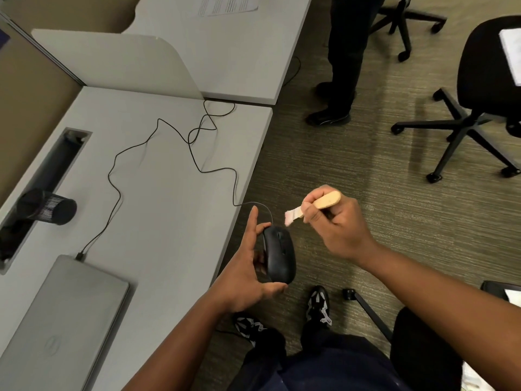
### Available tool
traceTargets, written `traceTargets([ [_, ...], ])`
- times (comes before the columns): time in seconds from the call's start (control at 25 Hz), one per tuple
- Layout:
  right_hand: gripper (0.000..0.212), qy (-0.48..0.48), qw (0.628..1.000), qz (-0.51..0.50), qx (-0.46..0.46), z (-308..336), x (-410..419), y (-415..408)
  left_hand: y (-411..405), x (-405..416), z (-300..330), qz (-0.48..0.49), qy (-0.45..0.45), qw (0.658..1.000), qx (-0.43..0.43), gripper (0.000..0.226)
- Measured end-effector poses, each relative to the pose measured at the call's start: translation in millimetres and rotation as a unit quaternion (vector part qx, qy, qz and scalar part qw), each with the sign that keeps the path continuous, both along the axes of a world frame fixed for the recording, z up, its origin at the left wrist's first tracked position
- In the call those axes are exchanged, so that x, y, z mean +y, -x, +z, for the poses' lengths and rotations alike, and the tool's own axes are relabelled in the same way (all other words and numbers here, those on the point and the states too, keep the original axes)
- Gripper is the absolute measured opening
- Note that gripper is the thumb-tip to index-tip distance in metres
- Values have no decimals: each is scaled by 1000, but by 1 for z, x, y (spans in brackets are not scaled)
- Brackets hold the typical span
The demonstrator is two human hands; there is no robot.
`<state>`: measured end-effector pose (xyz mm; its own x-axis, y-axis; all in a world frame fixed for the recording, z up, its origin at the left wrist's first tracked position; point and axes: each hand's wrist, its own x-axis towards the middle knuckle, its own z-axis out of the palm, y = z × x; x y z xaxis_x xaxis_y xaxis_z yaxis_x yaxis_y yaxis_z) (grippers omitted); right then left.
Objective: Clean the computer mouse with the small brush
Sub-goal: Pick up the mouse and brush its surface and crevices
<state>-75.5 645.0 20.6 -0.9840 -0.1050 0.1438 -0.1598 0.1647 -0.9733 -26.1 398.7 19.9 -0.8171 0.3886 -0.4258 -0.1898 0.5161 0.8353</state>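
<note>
currently the left hand holds the mouse; right-hand fingers pinch the brush just beside it, so brushing looks underway, not finished.

Even overhead light, soft shadows; wide-angle bending at edges; slight blur at frame corners.

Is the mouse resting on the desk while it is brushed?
No, the left hand holds the mouse in the air past the desk edge, over the carpet, with the brush beside its front.
</note>
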Motion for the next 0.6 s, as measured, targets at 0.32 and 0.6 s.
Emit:
traceTargets([
  [0.32, 9, -144, 980, 140, 1, 18, -12, -6, -3, 4, -1, -22, 1, 1000, -4, 155],
  [0.6, 21, -194, 973, 90, 87, 2, -18, -17, -5, 6, 1, -8, -13, 1000, 0, 153],
])
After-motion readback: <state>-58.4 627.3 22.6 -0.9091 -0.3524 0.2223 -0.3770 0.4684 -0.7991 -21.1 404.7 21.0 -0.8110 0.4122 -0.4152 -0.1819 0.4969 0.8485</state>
